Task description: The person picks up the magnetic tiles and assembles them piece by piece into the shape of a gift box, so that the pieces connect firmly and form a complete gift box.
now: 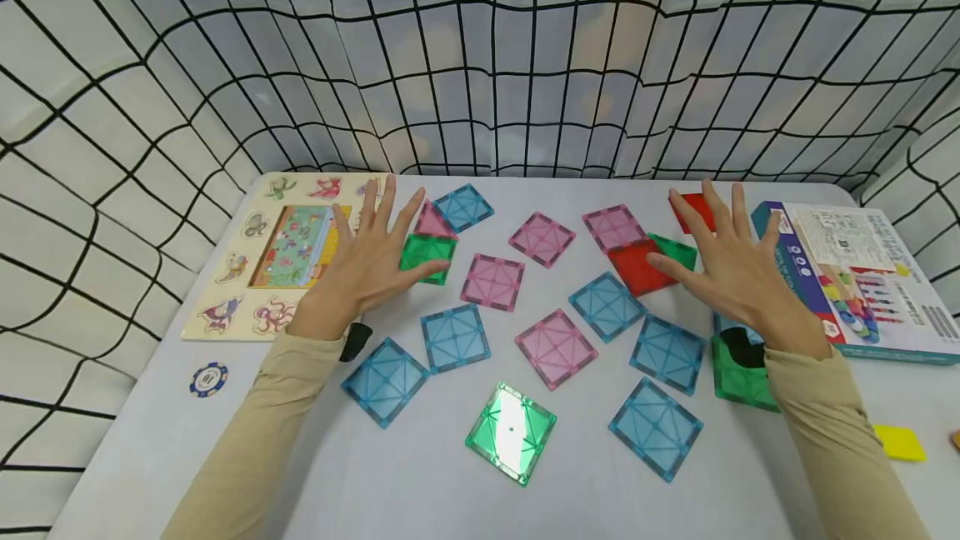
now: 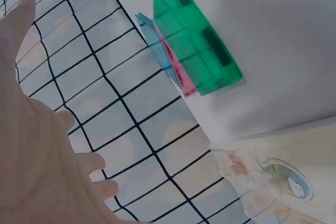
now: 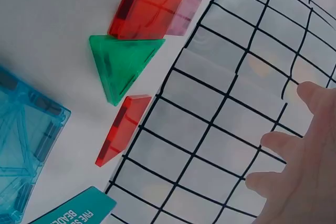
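My left hand point(image 1: 372, 261), fingers spread, hovers over the right edge of a wooden picture puzzle board point(image 1: 225, 307). A green tile point(image 1: 426, 255) lies just beyond its thumb, with a pink tile point(image 1: 435, 222) and a blue tile point(image 1: 463, 207) behind. My right hand point(image 1: 738, 277) is likewise spread, holding nothing, beside a boxed set point(image 1: 862, 273). Around it are a red tile point(image 1: 640, 267), a green triangular tile point(image 3: 123, 66) and a smaller red piece point(image 3: 124, 129). Both palms show empty in the wrist views.
Several translucent blue tiles point(image 1: 456, 338) and pink tiles point(image 1: 555, 348) are scattered mid-table. A shiny green tile point(image 1: 512, 433) lies at the front. Left stands a poker chip point(image 1: 208, 379); right, a yellow piece point(image 1: 900, 443). Black netting point(image 1: 495, 73) borders the table's back and sides.
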`<action>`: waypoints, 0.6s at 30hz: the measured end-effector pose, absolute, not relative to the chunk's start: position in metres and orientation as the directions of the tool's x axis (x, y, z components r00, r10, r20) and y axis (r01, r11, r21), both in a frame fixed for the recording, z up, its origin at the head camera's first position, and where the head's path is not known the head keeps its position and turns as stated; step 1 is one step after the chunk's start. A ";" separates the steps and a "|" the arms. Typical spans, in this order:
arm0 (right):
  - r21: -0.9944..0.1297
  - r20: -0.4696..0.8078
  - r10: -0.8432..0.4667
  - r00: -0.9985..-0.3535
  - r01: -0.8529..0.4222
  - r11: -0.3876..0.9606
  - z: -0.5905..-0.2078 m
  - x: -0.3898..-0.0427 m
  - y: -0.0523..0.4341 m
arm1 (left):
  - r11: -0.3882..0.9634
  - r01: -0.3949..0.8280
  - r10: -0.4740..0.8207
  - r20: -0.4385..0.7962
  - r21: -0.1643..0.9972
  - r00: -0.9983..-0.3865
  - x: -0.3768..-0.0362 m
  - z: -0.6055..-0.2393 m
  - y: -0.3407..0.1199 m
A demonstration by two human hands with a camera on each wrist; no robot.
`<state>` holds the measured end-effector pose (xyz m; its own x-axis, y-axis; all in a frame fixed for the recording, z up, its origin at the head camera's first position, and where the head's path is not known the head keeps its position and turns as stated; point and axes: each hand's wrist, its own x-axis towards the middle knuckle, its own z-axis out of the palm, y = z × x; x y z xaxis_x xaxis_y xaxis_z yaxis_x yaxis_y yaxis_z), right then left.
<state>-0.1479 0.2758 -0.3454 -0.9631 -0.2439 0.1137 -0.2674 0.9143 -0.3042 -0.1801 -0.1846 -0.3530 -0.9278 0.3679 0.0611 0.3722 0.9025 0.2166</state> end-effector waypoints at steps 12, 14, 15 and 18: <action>-0.319 0.014 -0.589 -0.808 -0.562 0.763 -0.341 -0.117 0.235 | 0.722 0.611 0.667 -0.095 0.323 -0.738 -0.135 -0.354 -0.161; -0.313 -0.007 -0.664 -0.748 -0.629 0.712 -0.342 -0.111 0.225 | 0.708 0.651 0.697 -0.119 0.276 -0.707 -0.126 -0.358 -0.158; -0.311 -0.018 -0.691 -0.723 -0.653 0.691 -0.342 -0.108 0.221 | 0.702 0.666 0.707 -0.127 0.253 -0.696 -0.122 -0.360 -0.157; -0.299 -0.038 -0.741 -0.670 -0.700 0.648 -0.347 -0.102 0.209 | 0.686 0.700 0.727 -0.142 0.198 -0.672 -0.114 -0.366 -0.152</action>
